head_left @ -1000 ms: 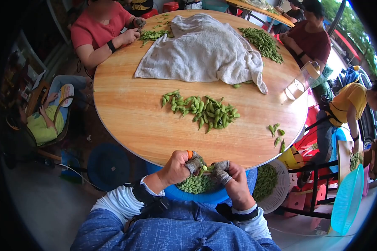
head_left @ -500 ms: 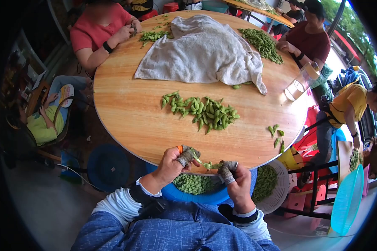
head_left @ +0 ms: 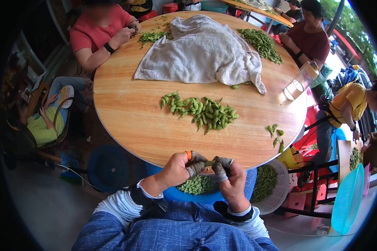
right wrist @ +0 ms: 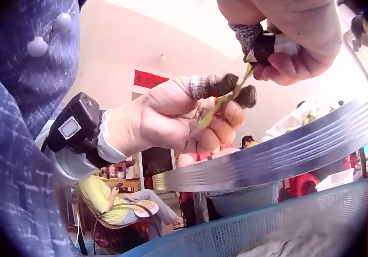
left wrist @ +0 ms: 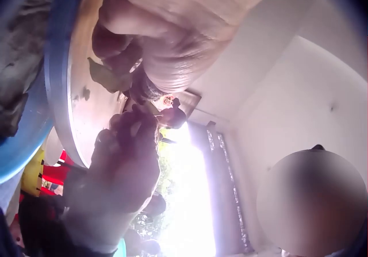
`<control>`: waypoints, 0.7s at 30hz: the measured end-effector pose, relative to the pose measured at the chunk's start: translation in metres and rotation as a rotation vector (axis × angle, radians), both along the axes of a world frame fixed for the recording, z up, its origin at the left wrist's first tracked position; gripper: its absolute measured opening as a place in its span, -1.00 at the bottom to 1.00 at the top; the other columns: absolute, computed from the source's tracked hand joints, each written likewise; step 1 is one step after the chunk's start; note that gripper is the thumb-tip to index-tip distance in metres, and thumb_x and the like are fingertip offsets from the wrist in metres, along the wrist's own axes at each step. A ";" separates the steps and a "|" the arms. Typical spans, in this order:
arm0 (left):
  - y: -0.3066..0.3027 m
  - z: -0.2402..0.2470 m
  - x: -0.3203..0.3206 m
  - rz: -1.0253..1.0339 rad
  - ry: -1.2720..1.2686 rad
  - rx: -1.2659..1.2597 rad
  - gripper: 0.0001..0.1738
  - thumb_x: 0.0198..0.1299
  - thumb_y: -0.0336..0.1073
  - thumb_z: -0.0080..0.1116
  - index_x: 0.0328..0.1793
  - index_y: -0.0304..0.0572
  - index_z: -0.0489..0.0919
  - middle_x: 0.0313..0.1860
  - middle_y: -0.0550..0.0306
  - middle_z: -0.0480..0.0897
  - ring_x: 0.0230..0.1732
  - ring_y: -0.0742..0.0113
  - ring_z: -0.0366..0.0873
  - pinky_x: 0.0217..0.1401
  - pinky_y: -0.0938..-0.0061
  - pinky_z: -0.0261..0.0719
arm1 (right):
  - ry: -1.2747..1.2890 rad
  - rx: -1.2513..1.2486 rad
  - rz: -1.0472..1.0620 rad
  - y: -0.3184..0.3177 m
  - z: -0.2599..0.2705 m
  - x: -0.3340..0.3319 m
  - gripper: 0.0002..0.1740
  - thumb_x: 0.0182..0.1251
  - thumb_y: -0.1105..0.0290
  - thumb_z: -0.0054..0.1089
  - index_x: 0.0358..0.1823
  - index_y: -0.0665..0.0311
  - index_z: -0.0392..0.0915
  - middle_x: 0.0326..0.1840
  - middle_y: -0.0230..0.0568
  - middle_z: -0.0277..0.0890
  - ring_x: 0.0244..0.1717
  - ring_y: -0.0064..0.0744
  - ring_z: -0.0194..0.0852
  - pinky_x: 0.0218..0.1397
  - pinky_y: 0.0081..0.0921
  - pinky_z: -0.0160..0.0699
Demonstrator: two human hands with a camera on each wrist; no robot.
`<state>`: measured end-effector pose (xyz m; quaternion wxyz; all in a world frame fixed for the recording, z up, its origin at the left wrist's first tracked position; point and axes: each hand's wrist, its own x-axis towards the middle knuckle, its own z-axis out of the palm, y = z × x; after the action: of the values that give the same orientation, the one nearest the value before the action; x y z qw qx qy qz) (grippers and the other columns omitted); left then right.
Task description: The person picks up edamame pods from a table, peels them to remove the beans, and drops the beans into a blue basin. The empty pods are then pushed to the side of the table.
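At the table's near edge both hands pinch one green pod (head_left: pixel 210 163) between them. My left hand (head_left: pixel 176 169) has grey finger covers and an orange band; its thumb and fingertips grip the pod's left end. My right hand (head_left: pixel 232 180), also in grey finger covers, pinches the other end. The right wrist view shows the pod (right wrist: pixel 213 112) slanting across the left hand (right wrist: pixel 183 114), with its tip at the right hand's fingers (right wrist: pixel 279 56). Below the hands, shelled beans (head_left: pixel 195 185) lie in a blue basin (head_left: pixel 173 194).
A pile of pods (head_left: pixel 210 113) lies mid-table, a few more (head_left: pixel 276 134) to its right. Behind are a grey towel (head_left: pixel 201 54) and a clear jug (head_left: pixel 295 88). A white basket (head_left: pixel 282 180) of pods stands right of the basin. Other people sit around the table (head_left: pixel 125 125).
Half a second ago the hands were further apart with pods between them; now they are close together on one pod. The left hand has come down slightly.
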<state>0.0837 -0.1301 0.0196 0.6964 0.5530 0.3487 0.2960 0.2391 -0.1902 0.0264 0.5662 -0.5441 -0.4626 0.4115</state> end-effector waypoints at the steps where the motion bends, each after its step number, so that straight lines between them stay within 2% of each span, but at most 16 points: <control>1: 0.000 0.003 0.000 -0.014 0.037 0.066 -0.76 0.00 -0.46 0.12 -0.16 -0.35 0.46 -0.44 0.25 0.52 -0.37 0.58 0.41 -0.28 0.67 0.41 | -0.022 0.026 0.000 0.000 -0.002 -0.001 -0.85 0.01 0.63 0.06 -0.32 0.42 0.46 -0.49 -0.26 0.45 -0.44 -0.55 0.41 -0.39 -0.66 0.36; 2: 0.000 0.010 0.001 -0.027 0.074 0.131 -0.79 -0.01 -0.48 0.10 -0.19 -0.36 0.47 -0.45 0.25 0.52 -0.38 0.59 0.40 -0.29 0.67 0.40 | -0.045 0.052 -0.001 0.000 -0.003 0.000 -0.84 -0.02 0.64 0.07 -0.33 0.41 0.47 -0.52 -0.23 0.45 -0.47 -0.50 0.42 -0.41 -0.64 0.36; 5: 0.000 0.012 0.002 -0.078 0.115 0.233 -0.84 -0.04 -0.56 0.00 -0.27 -0.36 0.47 -0.48 0.24 0.52 -0.40 0.61 0.39 -0.32 0.65 0.40 | -0.402 0.221 0.074 0.001 0.006 0.000 -0.84 0.00 0.65 0.06 -0.32 0.40 0.46 -0.48 -0.22 0.48 -0.48 -0.46 0.45 -0.42 -0.62 0.39; 9: 0.000 -0.005 0.010 -0.056 0.044 0.250 -0.82 -0.08 -0.63 -0.14 -0.32 -0.36 0.44 -0.51 0.23 0.50 -0.42 0.60 0.37 -0.36 0.62 0.38 | -0.467 0.327 0.052 0.005 0.009 -0.005 -0.78 -0.15 0.68 0.07 -0.38 0.38 0.46 -0.54 -0.11 0.42 -0.54 -0.23 0.41 -0.48 -0.51 0.35; 11: 0.001 -0.009 0.012 -0.029 0.037 0.133 -0.78 -0.09 -0.64 -0.18 -0.30 -0.35 0.44 -0.49 0.20 0.50 -0.43 0.58 0.37 -0.36 0.63 0.38 | -0.450 0.347 0.023 0.006 0.006 -0.006 -0.75 -0.23 0.66 0.08 -0.39 0.37 0.46 -0.58 -0.08 0.36 -0.57 -0.08 0.34 -0.53 -0.40 0.30; 14: 0.001 -0.001 0.018 0.022 -0.051 0.030 -0.72 -0.10 -0.66 -0.23 -0.25 -0.34 0.44 -0.45 0.16 0.50 -0.45 0.53 0.37 -0.37 0.63 0.36 | -0.493 0.304 0.015 0.003 0.014 0.000 -0.81 -0.06 0.68 0.07 -0.34 0.40 0.45 -0.50 -0.17 0.45 -0.50 -0.35 0.43 -0.43 -0.58 0.38; 15: 0.002 0.003 0.020 0.040 -0.093 0.007 -0.70 -0.10 -0.66 -0.25 -0.24 -0.34 0.44 -0.44 0.15 0.50 -0.46 0.51 0.37 -0.37 0.63 0.36 | -0.380 0.258 -0.024 0.001 0.010 0.005 -0.83 0.00 0.66 0.05 -0.31 0.41 0.45 -0.46 -0.21 0.46 -0.47 -0.43 0.43 -0.40 -0.61 0.38; 17: 0.010 -0.001 0.018 0.064 0.004 0.248 -0.69 -0.06 -0.64 -0.27 -0.20 -0.32 0.44 -0.38 0.18 0.49 -0.41 0.54 0.36 -0.29 0.66 0.35 | -0.112 0.209 -0.152 -0.003 0.008 0.019 -0.87 0.09 0.62 0.05 -0.29 0.42 0.46 -0.41 -0.23 0.49 -0.39 -0.57 0.43 -0.34 -0.68 0.41; 18: 0.014 -0.003 0.016 0.076 0.053 0.370 -0.68 -0.04 -0.63 -0.29 -0.18 -0.31 0.43 -0.35 0.20 0.49 -0.38 0.55 0.36 -0.25 0.67 0.34 | -0.067 0.218 -0.207 -0.005 0.010 0.033 -0.85 0.11 0.62 0.03 -0.25 0.44 0.45 -0.37 -0.27 0.48 -0.38 -0.59 0.41 -0.27 -0.68 0.41; 19: 0.016 -0.001 0.013 0.056 0.127 0.355 -0.67 -0.03 -0.63 -0.27 -0.14 -0.30 0.44 -0.34 0.16 0.50 -0.36 0.55 0.34 -0.24 0.66 0.33 | -0.020 0.199 -0.266 -0.010 0.010 0.051 -0.84 0.13 0.61 0.01 -0.23 0.43 0.45 -0.35 -0.28 0.47 -0.35 -0.58 0.41 -0.24 -0.68 0.40; 20: 0.017 -0.001 0.014 0.025 0.199 0.399 -0.67 -0.03 -0.62 -0.24 -0.12 -0.29 0.44 -0.33 0.14 0.50 -0.36 0.51 0.36 -0.24 0.64 0.34 | -0.113 0.209 -0.344 -0.013 0.006 0.072 -0.84 0.15 0.60 0.00 -0.21 0.42 0.44 -0.36 -0.28 0.46 -0.33 -0.59 0.40 -0.22 -0.70 0.39; 21: 0.019 -0.003 0.015 -0.005 0.270 0.443 -0.67 -0.03 -0.61 -0.21 -0.10 -0.28 0.44 -0.31 0.12 0.50 -0.36 0.46 0.38 -0.24 0.63 0.35 | -0.030 0.207 -0.422 -0.018 0.001 0.091 -0.84 0.18 0.56 -0.02 -0.21 0.41 0.44 -0.37 -0.30 0.45 -0.41 -0.65 0.37 -0.34 -0.76 0.35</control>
<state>0.0985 -0.1110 0.0163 0.5062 0.7275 0.3636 0.2869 0.3305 -0.2080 0.0279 0.6857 -0.5736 -0.3868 0.2263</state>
